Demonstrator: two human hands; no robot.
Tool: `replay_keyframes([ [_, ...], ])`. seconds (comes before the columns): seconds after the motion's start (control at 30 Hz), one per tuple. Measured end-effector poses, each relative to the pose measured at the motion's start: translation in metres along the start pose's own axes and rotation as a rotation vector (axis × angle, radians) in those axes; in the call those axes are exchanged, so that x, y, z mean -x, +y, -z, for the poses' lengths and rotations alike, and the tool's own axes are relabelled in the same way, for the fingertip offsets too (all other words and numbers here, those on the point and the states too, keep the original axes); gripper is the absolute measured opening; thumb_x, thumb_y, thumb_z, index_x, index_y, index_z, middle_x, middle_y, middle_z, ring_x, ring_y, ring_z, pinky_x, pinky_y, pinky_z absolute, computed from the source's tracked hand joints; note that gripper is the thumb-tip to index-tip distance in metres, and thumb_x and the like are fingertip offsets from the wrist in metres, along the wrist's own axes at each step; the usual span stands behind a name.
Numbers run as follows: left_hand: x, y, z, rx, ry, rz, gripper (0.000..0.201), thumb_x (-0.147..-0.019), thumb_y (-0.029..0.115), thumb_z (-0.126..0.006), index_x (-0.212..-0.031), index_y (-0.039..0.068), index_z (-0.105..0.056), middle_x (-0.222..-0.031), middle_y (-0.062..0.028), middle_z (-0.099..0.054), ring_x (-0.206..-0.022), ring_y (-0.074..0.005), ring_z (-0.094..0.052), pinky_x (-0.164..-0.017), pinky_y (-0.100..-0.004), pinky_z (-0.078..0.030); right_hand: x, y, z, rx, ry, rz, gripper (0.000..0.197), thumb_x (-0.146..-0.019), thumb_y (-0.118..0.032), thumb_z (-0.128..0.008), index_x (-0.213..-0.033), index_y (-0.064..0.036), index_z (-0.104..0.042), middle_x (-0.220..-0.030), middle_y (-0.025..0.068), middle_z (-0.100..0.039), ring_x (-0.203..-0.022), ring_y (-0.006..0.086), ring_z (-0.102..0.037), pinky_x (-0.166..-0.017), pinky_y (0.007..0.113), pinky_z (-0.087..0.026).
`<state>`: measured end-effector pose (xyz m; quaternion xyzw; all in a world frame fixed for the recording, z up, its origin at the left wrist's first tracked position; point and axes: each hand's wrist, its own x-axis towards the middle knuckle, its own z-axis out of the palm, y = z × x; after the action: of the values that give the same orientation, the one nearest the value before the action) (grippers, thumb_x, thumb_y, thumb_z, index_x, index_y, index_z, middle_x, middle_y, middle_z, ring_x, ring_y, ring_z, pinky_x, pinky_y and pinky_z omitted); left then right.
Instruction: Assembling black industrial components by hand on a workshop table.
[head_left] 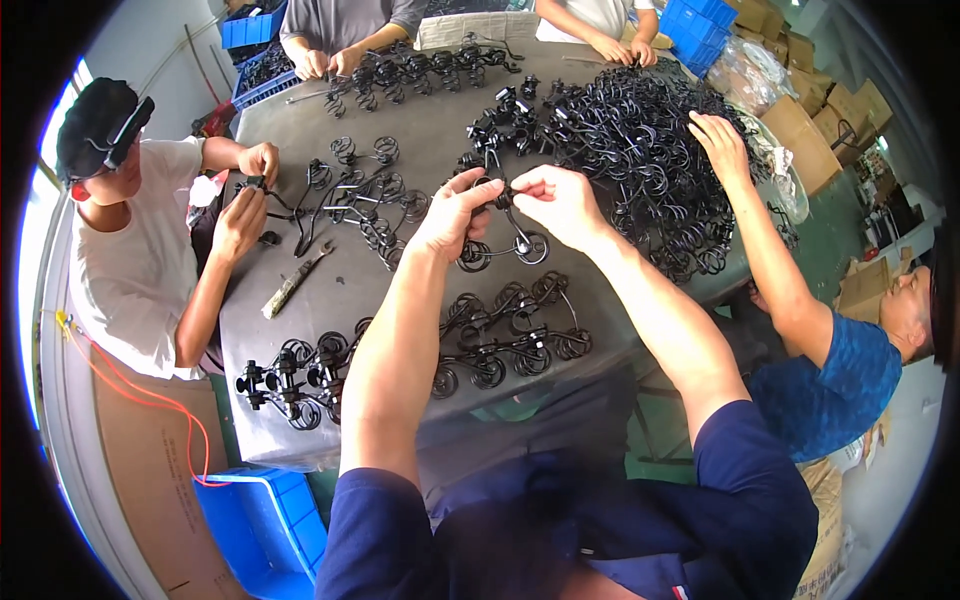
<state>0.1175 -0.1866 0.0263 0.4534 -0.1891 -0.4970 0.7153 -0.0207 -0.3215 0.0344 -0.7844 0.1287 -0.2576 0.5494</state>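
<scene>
Over the middle of the grey metal table, my left hand (pixel 455 215) and my right hand (pixel 562 205) meet at a black coiled-wire part (pixel 525 240) with a black clamp-like piece at its top. Left thumb and fingers pinch that piece from one side. From the other side, my right thumb and forefinger close on it. Two spring-like loops of the part hang below my fingers. Just beyond my hands stand several black clamp pieces (pixel 505 120). Nearer my body, between and beside my forearms, lies a row of similar coiled parts (pixel 490 335).
A large heap of black coiled parts (pixel 640 150) covers the table's right side. A wrench (pixel 298 280) with a wrapped handle lies at left, near loose coiled parts (pixel 375 205). Co-workers sit around the table; one arm (pixel 765 230) reaches to the heap. A blue crate (pixel 265 530) stands lower left.
</scene>
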Motion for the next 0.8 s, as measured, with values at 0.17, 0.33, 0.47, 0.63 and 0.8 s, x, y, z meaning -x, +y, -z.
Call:
replay_keyframes([
  [0.17, 0.002, -0.001, -0.003, 0.005, -0.023, -0.005, 0.077, -0.080, 0.019, -0.076, -0.141, -0.002, -0.035, -0.081, -0.0021, -0.053, -0.052, -0.0079, -0.039, -0.046, -0.0252, -0.027, 0.007, -0.008, 0.000, 0.049, 0.016, 0.025, 0.015, -0.083, -0.004, -0.072, -0.096, 0.0005, -0.067, -0.085, 0.0050, -0.069, -0.077, 0.0088, -0.065, -0.071, 0.024, -0.054],
  [0.33, 0.002, 0.000, -0.004, 0.031, -0.002, -0.012, 0.068, -0.082, 0.027, -0.073, -0.137, 0.002, -0.041, -0.082, -0.0023, -0.053, -0.051, -0.0096, -0.040, -0.046, -0.0260, -0.027, 0.006, -0.016, 0.006, -0.083, -0.044, -0.051, 0.015, -0.085, -0.011, -0.073, -0.092, 0.0008, -0.067, -0.078, 0.0039, -0.067, -0.068, 0.0091, -0.064, -0.064, 0.024, -0.055],
  [0.47, 0.000, 0.001, -0.003, 0.039, -0.029, -0.001, 0.050, -0.087, 0.038, -0.067, -0.123, 0.008, -0.051, -0.079, -0.0012, -0.054, -0.051, -0.0100, -0.041, -0.044, -0.0258, -0.027, 0.003, -0.021, 0.004, 0.164, -0.057, -0.195, 0.026, -0.092, -0.027, -0.065, -0.087, -0.0014, -0.066, -0.071, 0.0026, -0.064, -0.059, 0.0073, -0.058, -0.052, 0.023, -0.049],
  [0.63, 0.003, 0.002, -0.009, 0.000, -0.034, 0.012, 0.054, -0.088, 0.053, -0.059, -0.119, 0.010, -0.050, -0.079, -0.0018, -0.052, -0.053, -0.0107, -0.041, -0.046, -0.0255, -0.027, -0.001, -0.016, 0.011, 0.221, -0.099, -0.277, 0.032, -0.097, -0.036, -0.056, -0.088, -0.0060, -0.062, -0.073, -0.0009, -0.059, -0.059, 0.0057, -0.053, -0.049, 0.021, -0.043],
  [0.8, 0.004, 0.001, -0.010, -0.051, -0.038, 0.018, 0.083, -0.087, 0.065, -0.054, -0.139, 0.003, -0.040, -0.088, -0.0048, -0.052, -0.057, -0.0116, -0.041, -0.049, -0.0254, -0.028, 0.004, -0.007, 0.004, 0.089, -0.138, -0.233, 0.034, -0.098, -0.040, -0.054, -0.085, -0.0088, -0.058, -0.068, -0.0014, -0.058, -0.053, 0.0055, -0.051, -0.045, 0.021, -0.039],
])
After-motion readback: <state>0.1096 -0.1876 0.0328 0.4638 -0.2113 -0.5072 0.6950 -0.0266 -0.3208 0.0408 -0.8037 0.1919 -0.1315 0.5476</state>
